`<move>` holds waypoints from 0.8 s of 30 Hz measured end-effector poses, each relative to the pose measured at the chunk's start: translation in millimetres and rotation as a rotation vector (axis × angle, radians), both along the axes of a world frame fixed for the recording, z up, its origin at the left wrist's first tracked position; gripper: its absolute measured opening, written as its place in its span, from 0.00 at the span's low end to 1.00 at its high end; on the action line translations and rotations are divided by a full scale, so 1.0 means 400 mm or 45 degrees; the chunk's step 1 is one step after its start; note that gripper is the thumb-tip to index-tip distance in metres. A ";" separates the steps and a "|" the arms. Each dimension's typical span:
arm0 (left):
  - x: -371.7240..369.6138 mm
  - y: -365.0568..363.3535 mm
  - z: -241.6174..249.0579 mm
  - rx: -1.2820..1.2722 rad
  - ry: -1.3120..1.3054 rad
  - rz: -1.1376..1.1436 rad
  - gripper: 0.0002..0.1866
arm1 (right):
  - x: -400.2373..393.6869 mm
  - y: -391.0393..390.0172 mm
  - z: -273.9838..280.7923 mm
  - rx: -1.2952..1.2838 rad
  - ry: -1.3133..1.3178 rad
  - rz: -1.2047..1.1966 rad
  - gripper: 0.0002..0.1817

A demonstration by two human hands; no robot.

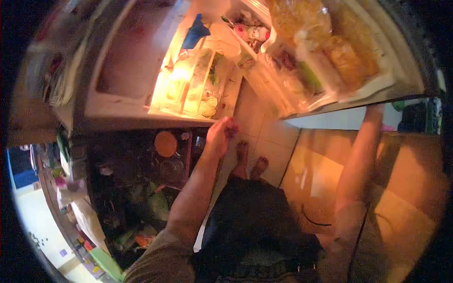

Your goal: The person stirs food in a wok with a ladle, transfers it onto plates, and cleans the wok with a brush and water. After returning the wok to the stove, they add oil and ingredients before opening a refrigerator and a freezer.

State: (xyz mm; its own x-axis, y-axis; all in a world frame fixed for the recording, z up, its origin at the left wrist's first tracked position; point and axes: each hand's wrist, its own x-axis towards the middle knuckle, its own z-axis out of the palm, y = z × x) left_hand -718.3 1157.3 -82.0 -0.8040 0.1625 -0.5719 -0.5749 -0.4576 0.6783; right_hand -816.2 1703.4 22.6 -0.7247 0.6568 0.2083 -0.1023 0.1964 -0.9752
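In the head view my left hand [221, 134] is just below the lit interior of an open refrigerator, near its front lower edge. Its fingers look curled, but blur hides whether anything is in them. A clear drawer [207, 80] with green and pale produce lies inside, above that hand. My right forearm [361, 155] reaches up to the refrigerator door [339, 96]; the hand itself is hidden behind the door's edge. On the door shelves are yellowish bags [347, 52] and a small red-and-white container [260, 33]. Something blue [196, 32] hangs by the lit compartment.
A dark rack [137, 184] with an orange round item [165, 143] and other goods stands left of my left arm. Wooden panels [311, 179] are on the right. My bare feet [258, 166] stand on the tiled floor [264, 127].
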 end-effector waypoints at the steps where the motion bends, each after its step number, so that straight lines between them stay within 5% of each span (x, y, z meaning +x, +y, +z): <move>1: -0.052 0.014 -0.070 0.052 -0.084 0.122 0.13 | -0.020 0.059 -0.013 0.027 -0.050 -0.048 0.26; 6: -0.258 0.017 -0.276 -0.079 -0.263 0.447 0.12 | -0.070 0.269 -0.103 0.084 -0.255 -0.111 0.28; 12: -0.384 -0.038 -0.208 -0.106 -0.010 0.964 0.20 | -0.079 0.383 -0.177 0.149 -0.447 -0.115 0.31; 15: -0.368 -0.021 -0.173 -0.135 -0.001 0.822 0.19 | -0.066 0.370 -0.177 0.257 -0.530 -0.139 0.32; 16: -0.334 -0.015 -0.212 -0.170 0.076 0.600 0.14 | -0.057 0.358 -0.174 0.327 -0.544 -0.163 0.33; 17: -0.287 -0.010 -0.221 -0.066 0.247 0.025 0.08 | -0.043 0.336 -0.164 0.413 -0.541 -0.196 0.33; 18: -0.206 0.061 -0.200 -0.120 0.091 0.038 0.07 | -0.020 0.308 -0.152 0.507 -0.524 -0.244 0.34; 20: -0.070 0.112 -0.080 -0.492 0.234 -0.987 0.12 | 0.040 0.173 -0.093 0.559 -0.433 -0.221 0.35; 22: 0.106 0.114 -0.081 -0.461 0.173 -1.305 0.15 | 0.131 -0.047 0.005 0.349 -0.386 0.039 0.36; 23: 0.144 0.122 -0.025 -0.617 0.399 -1.539 0.18 | 0.175 -0.173 0.063 0.174 -0.399 0.228 0.36; 24: 0.185 0.121 0.031 -0.483 0.110 -1.576 0.20 | 0.212 -0.283 0.123 0.008 -0.421 0.443 0.37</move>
